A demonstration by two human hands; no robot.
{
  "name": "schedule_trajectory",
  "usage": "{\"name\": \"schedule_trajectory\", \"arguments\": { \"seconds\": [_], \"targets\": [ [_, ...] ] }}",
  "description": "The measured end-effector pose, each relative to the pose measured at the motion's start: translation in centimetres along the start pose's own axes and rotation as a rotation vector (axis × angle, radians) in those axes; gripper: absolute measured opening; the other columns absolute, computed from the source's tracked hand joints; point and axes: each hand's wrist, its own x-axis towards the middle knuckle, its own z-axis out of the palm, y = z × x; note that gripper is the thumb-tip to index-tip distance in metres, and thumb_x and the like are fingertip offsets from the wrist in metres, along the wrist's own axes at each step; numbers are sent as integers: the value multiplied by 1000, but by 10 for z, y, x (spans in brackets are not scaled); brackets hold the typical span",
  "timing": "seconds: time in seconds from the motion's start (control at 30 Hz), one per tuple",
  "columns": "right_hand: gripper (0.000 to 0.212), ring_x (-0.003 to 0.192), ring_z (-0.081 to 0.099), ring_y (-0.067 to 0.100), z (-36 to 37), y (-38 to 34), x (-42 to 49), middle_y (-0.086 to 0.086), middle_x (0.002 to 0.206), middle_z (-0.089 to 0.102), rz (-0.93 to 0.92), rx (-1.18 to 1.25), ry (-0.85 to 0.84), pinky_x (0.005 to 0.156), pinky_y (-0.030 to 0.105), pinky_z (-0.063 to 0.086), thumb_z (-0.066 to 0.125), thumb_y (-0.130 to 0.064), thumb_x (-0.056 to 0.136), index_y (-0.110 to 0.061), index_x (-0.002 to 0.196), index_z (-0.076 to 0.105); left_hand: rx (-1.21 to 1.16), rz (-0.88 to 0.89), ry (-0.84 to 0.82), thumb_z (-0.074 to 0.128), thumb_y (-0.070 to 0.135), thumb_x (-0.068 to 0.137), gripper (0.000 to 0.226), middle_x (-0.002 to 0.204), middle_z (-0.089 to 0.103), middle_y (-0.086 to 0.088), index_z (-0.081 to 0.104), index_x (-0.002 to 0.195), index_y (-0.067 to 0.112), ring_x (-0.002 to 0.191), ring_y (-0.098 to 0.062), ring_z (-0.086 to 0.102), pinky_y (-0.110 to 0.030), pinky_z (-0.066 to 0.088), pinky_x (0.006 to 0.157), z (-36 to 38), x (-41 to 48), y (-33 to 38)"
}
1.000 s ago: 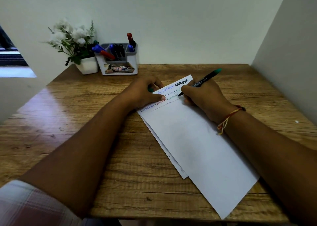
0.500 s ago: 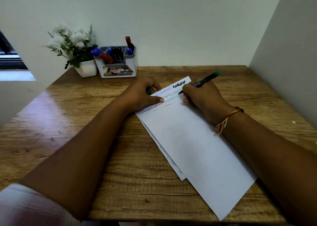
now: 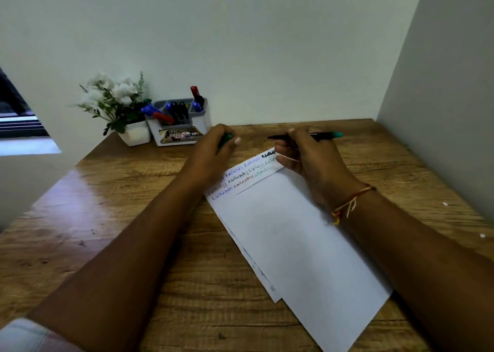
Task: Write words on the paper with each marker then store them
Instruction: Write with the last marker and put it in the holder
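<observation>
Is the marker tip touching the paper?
No, the right hand holds the green marker in the air, its tip clear of the paper.

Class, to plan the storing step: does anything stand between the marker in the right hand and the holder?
Yes: the left hand, holding the cap, sits on the straight path between marker and holder.

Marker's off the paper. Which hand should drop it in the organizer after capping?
Probably left. The left hand, holding the green cap, sits close to the organizer; the right hand with the marker is farther across.
</observation>
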Motion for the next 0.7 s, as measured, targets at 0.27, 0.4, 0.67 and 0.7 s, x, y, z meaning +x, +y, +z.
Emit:
{"name": "schedule_trajectory", "arguments": {
  "seconds": [0.27, 0.4, 0.67, 0.7],
  "targets": [
    [16, 64, 67, 9, 1, -12, -12, 4, 74, 70, -170, -55, -126, 58, 21, 56, 61, -16, 102, -15, 86, 66, 50, 167, 21, 63, 24, 94, 8, 82, 64, 12, 66, 98, 18, 71, 5, 55, -7, 36, 59, 6, -4, 8],
    [17, 62, 66, 10, 3, -11, -15, 1, 68, 70, -201, -81, -149, 58, 23, 55, 62, -16, 101, -11, 86, 67, 40, 186, 36, 67, 23, 91, 7, 74, 60, 12, 68, 94, 18, 66, 2, 52, -11, 35, 58, 6, -4, 9],
    [19, 65, 67, 11, 1, -13, -16, 4, 71, 69, -234, -31, -161, 57, 22, 55, 60, -17, 103, -12, 86, 68, -192, 98, 11, 54, 27, 99, 20, 97, 71, 4, 61, 117, 23, 91, -8, 67, -26, 55, 79, 7, -9, 16],
    [18, 66, 67, 11, 1, -13, -15, 4, 72, 70, -234, -26, -164, 57, 22, 55, 60, -16, 103, -12, 87, 67, -323, 45, 6, 49, 28, 101, 22, 100, 72, -2, 56, 122, 22, 93, -13, 69, -29, 57, 80, 7, -10, 19]
  ]
}}
